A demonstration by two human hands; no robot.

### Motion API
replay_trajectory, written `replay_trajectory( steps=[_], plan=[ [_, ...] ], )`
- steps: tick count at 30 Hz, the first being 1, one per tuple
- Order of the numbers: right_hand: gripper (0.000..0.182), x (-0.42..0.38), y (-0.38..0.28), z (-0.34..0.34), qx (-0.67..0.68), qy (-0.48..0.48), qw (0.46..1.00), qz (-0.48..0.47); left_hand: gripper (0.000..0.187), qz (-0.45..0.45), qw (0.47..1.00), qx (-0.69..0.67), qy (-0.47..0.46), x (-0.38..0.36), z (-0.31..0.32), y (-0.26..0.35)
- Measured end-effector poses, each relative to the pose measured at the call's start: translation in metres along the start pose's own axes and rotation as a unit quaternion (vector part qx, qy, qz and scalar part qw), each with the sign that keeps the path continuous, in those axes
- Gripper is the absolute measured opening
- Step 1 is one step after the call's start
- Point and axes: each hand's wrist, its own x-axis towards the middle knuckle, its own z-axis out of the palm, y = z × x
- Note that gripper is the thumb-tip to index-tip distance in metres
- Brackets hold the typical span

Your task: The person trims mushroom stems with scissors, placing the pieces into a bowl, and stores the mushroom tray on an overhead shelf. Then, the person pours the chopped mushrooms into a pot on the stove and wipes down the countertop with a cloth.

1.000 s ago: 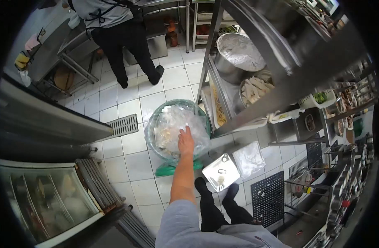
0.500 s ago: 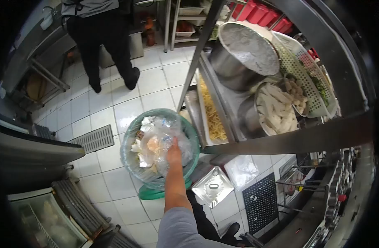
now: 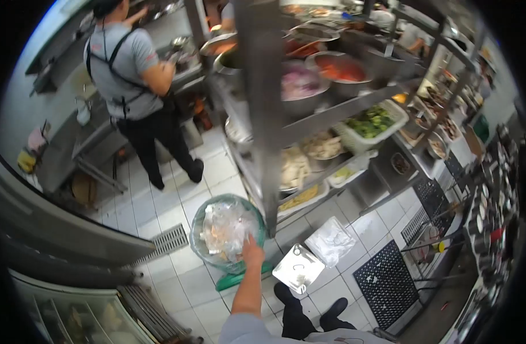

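My left hand reaches down over the near right side of a round bin lined with greenish plastic. Its fingers appear closed on a clear plastic bag, though some of them are hidden against the crumpled plastic. White and orange-brown scraps show among the plastic inside the bin. A green lid lies on the floor at the bin's near side. Right of the bin is a square metal tin, beside a folded clear plastic sheet. My right hand is out of view.
A steel rack with food pots and baskets stands right of the bin. Another person in a grey shirt faces a counter at the upper left. A black perforated mat and a floor drain lie on the tiles.
The view has tilted up and shifted, bringing the person's upper body and the rack's upper shelves into sight. My left hand remains over the bin, now nearer its right side.
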Motion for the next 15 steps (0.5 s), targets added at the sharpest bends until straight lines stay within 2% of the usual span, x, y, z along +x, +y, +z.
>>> replay_trajectory(
  steps=[4,9,12,14,15],
  plan=[
    [0.021,0.007,0.091,-0.035,0.072,0.04,0.996,0.018,0.072,0.035,0.998,-0.024,0.053,-0.112,0.002,0.027],
    [0.022,0.023,0.24,-0.035,0.186,0.09,0.977,0.055,0.066,0.036,0.999,-0.003,-0.001,-0.213,0.015,0.076],
    [0.023,0.036,0.285,-0.032,0.289,0.132,0.945,0.082,0.062,0.084,0.991,0.046,-0.094,-0.238,0.04,0.125],
    [0.014,0.06,0.3,-0.03,0.392,0.191,0.895,0.09,0.059,0.171,0.98,0.038,-0.095,-0.237,0.075,0.15],
    [0.01,0.068,0.303,-0.034,0.43,0.189,0.879,0.089,0.059,0.214,0.972,0.027,-0.097,-0.241,0.088,0.167]
  ],
)
